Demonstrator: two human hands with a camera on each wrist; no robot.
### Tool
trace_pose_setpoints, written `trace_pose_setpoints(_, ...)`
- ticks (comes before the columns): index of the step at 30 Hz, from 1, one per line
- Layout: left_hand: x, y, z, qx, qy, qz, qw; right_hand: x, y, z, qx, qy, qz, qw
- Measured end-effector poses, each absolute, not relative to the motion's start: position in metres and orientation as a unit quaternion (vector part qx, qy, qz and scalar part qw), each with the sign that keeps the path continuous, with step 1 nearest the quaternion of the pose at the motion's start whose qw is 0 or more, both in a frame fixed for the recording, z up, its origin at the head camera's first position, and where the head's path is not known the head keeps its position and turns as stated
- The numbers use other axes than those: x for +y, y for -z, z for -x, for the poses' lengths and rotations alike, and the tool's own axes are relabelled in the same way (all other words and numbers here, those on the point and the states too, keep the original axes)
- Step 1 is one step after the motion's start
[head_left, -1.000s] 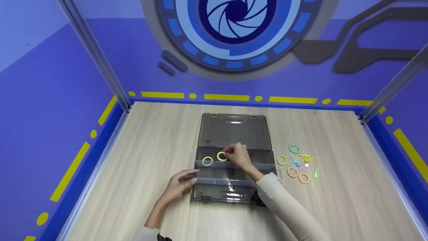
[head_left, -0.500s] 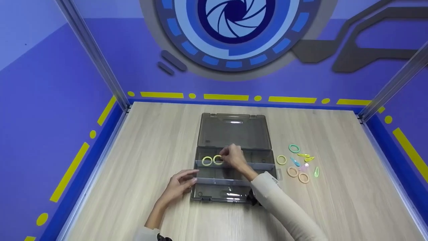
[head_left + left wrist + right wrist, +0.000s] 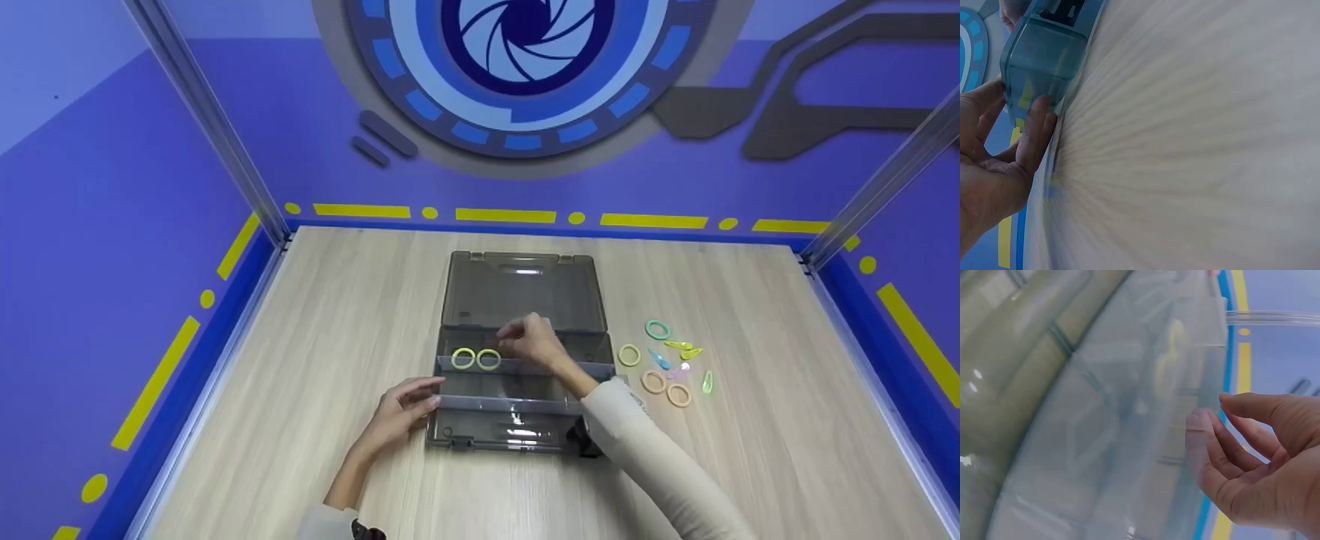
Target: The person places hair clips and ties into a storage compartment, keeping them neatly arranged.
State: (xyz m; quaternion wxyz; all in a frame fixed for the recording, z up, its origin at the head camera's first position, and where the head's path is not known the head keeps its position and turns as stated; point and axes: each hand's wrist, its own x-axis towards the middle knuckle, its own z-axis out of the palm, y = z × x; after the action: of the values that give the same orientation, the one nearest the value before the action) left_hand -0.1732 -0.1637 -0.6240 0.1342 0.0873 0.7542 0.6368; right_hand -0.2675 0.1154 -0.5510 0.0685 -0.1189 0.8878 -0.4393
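In the head view, the right sleeve point(image 3: 664, 457), cut off below, partly hides the box point(image 3: 495, 386).

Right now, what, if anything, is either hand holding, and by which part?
Nothing is held. The right hand has a gap between thumb and fingers; the left hand only touches the left end of the box.

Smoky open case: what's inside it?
Two yellow rings, side by side at the left of the back compartment. The right hand and sleeve hide parts farther right; anything beneath them can't be seen.
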Motion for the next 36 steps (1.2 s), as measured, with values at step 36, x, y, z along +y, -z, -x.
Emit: trace_pose_setpoints(36, -0.162, 0.622, 0.17, 0.747, -0.646, -0.075, 0.134, 0.372, 0.544, 0.272, 0.863, 0.496, -0.059, 0.075)
